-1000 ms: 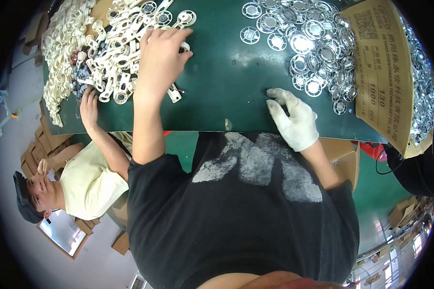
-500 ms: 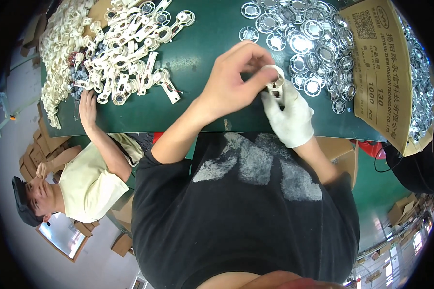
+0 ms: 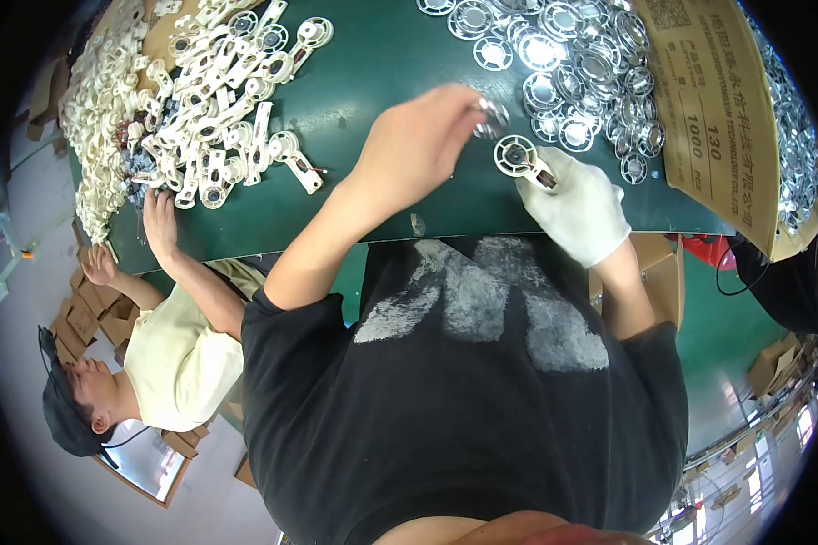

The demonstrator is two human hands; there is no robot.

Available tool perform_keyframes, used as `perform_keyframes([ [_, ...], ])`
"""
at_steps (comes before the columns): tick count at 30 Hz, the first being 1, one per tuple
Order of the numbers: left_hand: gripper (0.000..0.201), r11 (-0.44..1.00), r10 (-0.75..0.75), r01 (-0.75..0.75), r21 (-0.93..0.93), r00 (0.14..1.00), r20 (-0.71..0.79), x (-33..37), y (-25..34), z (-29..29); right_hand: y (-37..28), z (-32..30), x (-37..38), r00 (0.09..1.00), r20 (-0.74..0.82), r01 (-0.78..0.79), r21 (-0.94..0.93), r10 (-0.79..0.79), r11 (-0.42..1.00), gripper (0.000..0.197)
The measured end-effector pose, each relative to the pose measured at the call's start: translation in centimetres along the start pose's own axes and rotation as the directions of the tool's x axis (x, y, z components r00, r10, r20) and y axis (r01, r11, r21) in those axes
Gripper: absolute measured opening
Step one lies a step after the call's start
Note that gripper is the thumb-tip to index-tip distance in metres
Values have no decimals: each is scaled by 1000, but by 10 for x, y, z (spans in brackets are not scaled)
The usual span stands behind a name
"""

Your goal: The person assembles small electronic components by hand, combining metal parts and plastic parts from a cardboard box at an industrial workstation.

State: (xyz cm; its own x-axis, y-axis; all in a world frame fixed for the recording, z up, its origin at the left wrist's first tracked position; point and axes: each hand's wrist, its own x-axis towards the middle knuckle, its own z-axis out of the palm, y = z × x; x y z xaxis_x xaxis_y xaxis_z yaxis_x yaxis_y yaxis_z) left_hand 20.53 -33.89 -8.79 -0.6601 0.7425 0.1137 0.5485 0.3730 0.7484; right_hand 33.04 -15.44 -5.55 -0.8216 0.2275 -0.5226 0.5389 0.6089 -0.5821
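Note:
My left hand [image 3: 418, 136], bare and slightly blurred, is above the green table with its fingertips pinched on a shiny silver ring cover [image 3: 492, 119]. Just to the right, my white-gloved right hand [image 3: 577, 207] grips a white plastic fan housing [image 3: 543, 174] by its handle part. The housing's round spoked end faces up, with a dark center, and a dark part sits in its neck. A small gap separates the silver cover from that round end.
Many white housings [image 3: 214, 150] lie heaped at the left, beside a co-worker's hand [image 3: 161, 218]. Loose silver ring covers [image 3: 573, 82] spread across the right, next to an open cardboard box [image 3: 713, 136] holding more. The green table's [image 3: 364, 82] front edge runs close to my body.
My hands have come apart from the white housing they both held. The left moved left and a silver cover now shows at its fingertips; the right moved slightly right and down with the housing.

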Motion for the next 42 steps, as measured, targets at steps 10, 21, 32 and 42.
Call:
perform_keyframes([
  [10, 36, 988, 66, -67, 140, 998, 9, -11, 32, 2, -4, -2, -1, 990, 121, 84, -56, -77, 995, 21],
  [21, 40, 981, 168, -163, -102, 985, 42, -22, 14, 10, -4, -1, -3, 991, 57, 122, 29, -123, 992, 23],
  [32, 61, 980, 185, -175, -94, 976, 116, -23, 18, 13, 6, 3, 0, 984, 99, 133, 118, -145, 984, 29],
  [42, 60, 930, 352, -344, 129, 935, -44, -17, 6, 9, -1, -4, -2, 974, 127, 173, 116, -188, 978, 24],
])
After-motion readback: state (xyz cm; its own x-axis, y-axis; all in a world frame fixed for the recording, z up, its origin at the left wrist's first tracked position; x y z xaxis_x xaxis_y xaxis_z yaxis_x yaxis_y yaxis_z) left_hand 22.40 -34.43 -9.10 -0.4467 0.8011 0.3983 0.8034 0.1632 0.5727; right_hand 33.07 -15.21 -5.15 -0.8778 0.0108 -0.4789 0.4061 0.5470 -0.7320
